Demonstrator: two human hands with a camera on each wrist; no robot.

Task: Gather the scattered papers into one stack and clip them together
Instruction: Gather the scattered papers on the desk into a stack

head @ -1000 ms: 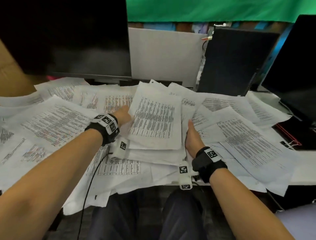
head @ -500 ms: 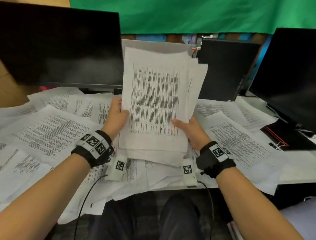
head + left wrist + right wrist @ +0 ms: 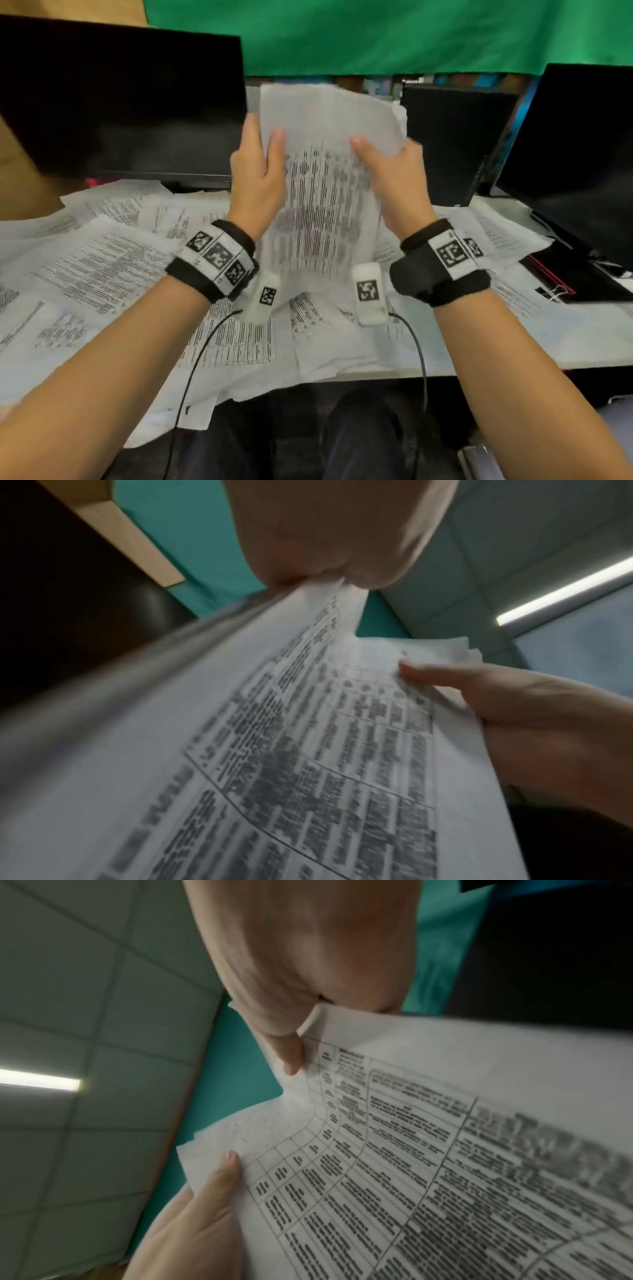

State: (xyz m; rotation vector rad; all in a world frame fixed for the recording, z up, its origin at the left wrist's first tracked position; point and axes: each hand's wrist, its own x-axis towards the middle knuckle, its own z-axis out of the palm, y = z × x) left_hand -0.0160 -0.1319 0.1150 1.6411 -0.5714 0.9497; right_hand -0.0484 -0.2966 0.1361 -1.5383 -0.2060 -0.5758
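A partial stack of papers is held upright above the desk, between the two monitors, its print blurred; the sheets are gripped at both side edges, presumably so that the edges can be squared before the stack is set down. The left hand pinches the left edge, thumb on the printed face and fingers behind; the right hand pinches the right edge likewise, thumb pressed to the front sheet. In the wrist views the upper corners are seen uneven and slightly fanned, so alignment is judged incomplete. Many loose sheets are spread over the desk beneath and to both sides, some overhanging the near edge; gathering is judged far from finished. A small binder clip lies at the right on a dark folder, well apart from the stack; clipping is not yet begun. Risk noted: thin sheets may slip out from a side pinch.
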